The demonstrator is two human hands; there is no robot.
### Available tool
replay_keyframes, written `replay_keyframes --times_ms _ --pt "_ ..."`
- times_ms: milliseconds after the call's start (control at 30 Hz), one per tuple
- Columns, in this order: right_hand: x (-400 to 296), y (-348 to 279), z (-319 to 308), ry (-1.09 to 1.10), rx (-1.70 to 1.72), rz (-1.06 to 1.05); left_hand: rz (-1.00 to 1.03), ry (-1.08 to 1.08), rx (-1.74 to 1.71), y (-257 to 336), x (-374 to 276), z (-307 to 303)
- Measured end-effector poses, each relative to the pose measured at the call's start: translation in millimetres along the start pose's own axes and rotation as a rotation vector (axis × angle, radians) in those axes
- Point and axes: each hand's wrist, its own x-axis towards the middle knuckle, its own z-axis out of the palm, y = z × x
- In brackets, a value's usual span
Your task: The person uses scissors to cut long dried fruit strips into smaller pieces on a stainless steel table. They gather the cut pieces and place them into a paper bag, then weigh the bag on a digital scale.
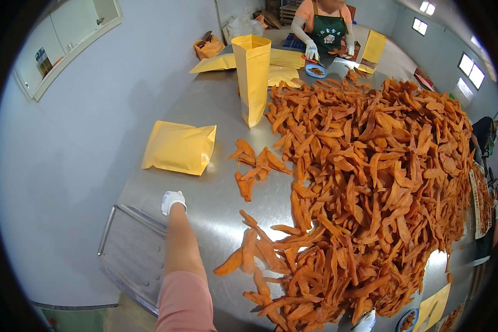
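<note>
My left hand [174, 202], in a white glove below a pink sleeve, reaches over the steel table [220, 182] near its left edge. Its fingers are hard to make out, and no object shows in it. Just beyond lies a filled yellow pouch [178, 147] on its side. An open yellow pouch [253, 79] stands upright farther back. To the right spreads a large heap of orange dried strips [382, 178], which look like sweet potato. A white-gloved hand, apparently my right hand [366, 321], shows partly at the bottom edge beside the heap; its fingers are mostly hidden.
Flat yellow pouches [286, 60] and a blue dish of scraps [316, 71] lie at the far end, before a person in a green apron [325, 33]. Another blue dish [408, 320] sits bottom right. A metal-framed panel [135, 249] adjoins the table's left edge.
</note>
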Motion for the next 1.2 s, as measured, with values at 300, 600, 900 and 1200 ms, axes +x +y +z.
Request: replay_keyframes --times_ms 300,600,900,1200 --pt "1.6 -36.4 -13.5 -0.111 0.052 0.124 0.841 -0.551 -0.523 105.5 -123.3 -31.3" --pt "-7.7 -42.5 -9.4 -0.017 -0.302 -0.086 0.716 -0.161 -0.274 159.2 -115.4 28.6" --pt "-9.9 -34.6 -6.8 -0.034 -0.253 -0.063 0.770 -0.606 -0.641 153.4 -78.9 62.4" --pt "-8.1 -51.0 -16.5 -0.074 -0.183 -0.012 0.457 -1.600 -1.695 113.6 -167.3 11.2"
